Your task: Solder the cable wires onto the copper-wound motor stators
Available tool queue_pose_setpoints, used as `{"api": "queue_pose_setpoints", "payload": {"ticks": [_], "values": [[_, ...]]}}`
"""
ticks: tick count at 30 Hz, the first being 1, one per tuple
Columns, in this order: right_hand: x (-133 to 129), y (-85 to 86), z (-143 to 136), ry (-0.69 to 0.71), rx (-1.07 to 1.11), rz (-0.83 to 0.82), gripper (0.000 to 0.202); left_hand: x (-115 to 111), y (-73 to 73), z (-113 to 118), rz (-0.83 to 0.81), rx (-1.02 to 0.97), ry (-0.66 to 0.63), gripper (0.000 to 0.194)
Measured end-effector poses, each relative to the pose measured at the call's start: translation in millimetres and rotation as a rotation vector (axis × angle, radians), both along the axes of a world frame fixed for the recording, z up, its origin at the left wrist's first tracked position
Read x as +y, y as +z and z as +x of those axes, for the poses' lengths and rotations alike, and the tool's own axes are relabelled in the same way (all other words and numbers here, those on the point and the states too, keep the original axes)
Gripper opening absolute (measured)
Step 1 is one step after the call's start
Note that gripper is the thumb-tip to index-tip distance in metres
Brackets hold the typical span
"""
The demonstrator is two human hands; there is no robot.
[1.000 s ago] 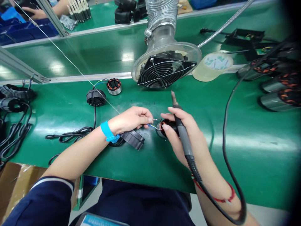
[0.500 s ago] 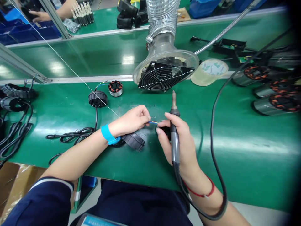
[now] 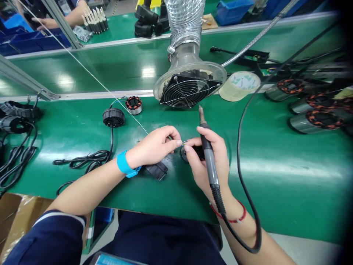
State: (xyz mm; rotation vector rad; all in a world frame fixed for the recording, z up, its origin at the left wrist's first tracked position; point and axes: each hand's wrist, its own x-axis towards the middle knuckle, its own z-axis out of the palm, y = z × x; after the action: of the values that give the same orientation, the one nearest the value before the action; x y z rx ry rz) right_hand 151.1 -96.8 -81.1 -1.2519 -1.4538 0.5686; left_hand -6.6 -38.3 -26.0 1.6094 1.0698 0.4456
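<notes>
A soldering iron (image 3: 211, 162) rests in my right hand (image 3: 212, 158), its tip pointing up and away toward the fan. The thumb and forefinger of that hand also pinch at thin wires (image 3: 183, 144). Fingertips of my left hand (image 3: 160, 144) meet them there, closed on the wires. A thin white solder strand (image 3: 110, 91) runs down from the upper left to my left hand. Below that hand lies a black ribbed motor cap (image 3: 157, 170), partly covered. Under my right fingers sits a stator (image 3: 184, 154), mostly hidden.
A fume extractor fan (image 3: 190, 91) hangs ahead, with a tape roll (image 3: 239, 86) beside it. Several stators (image 3: 316, 121) stand at right. Another cap (image 3: 113, 117) with a cable and a stator (image 3: 134, 105) sit back left. Across the partition, a person's arm (image 3: 73, 16) shows.
My hands have come together, and the right fingers now pinch at the wires. The soldering iron has tilted, its tip leaning slightly left. The view has shifted a little.
</notes>
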Motion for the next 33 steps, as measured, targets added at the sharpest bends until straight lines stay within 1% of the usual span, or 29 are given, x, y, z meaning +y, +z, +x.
{"api": "queue_pose_setpoints", "payload": {"ticks": [4, 7, 9, 10, 12, 14, 17, 19, 23, 26, 29, 31, 33], "values": [[0, 2.3, -1, 0.009, 0.018, 0.059, 0.046, 0, 1.3, -1, 0.063, -0.013, -0.029, 0.007], [0, 3.8, -2, 0.017, 0.02, 0.078, 0.045, 2, 2.4, -2, 0.114, 0.0, -0.084, 0.008], [0, 3.2, 1, 0.041, 0.023, 0.038, 0.045, 3, 2.5, -2, 0.145, 0.036, -0.094, 0.01], [0, 2.4, 3, 0.059, 0.017, -0.005, 0.045, 3, 2.3, -1, 0.147, 0.051, -0.077, 0.011], [-2, 0.1, 10, 0.09, -0.025, -0.097, 0.045, 3, 1.4, 0, 0.129, 0.08, -0.028, 0.011], [-4, -1.7, 18, 0.117, -0.091, -0.148, 0.045, 3, 0.1, 1, 0.109, 0.112, -0.001, 0.013], [-3, -0.9, 26, 0.163, -0.203, -0.105, 0.045, 3, -1.6, 1, 0.122, 0.167, -0.013, 0.014], [0, 0.7, 25, 0.174, -0.259, -0.077, 0.043, 4, -2.2, 0, 0.137, 0.196, -0.019, 0.014], [12, -0.3, 15, 0.085, -0.24, -0.095, 0.039, 8, -2.4, -1, 0.121, 0.195, -0.019, 0.014], [14, -1.6, 12, 0.044, -0.215, -0.075, 0.04, 12, -2.3, -1, 0.1, 0.187, -0.01, 0.014], [2, 3.3, 14, -0.023, -0.208, -0.055, 0.038, 14, -2.7, 0, 0.094, 0.185, 0.001, 0.015], [-12, 8.2, 17, -0.085, -0.185, -0.05, 0.037, 14, -3.3, 1, 0.11, 0.187, -0.001, 0.015], [-26, 10.3, 18, -0.114, -0.135, -0.016, 0.035, 13, -4.0, 2, 0.143, 0.197, 0.003, 0.014]]}}
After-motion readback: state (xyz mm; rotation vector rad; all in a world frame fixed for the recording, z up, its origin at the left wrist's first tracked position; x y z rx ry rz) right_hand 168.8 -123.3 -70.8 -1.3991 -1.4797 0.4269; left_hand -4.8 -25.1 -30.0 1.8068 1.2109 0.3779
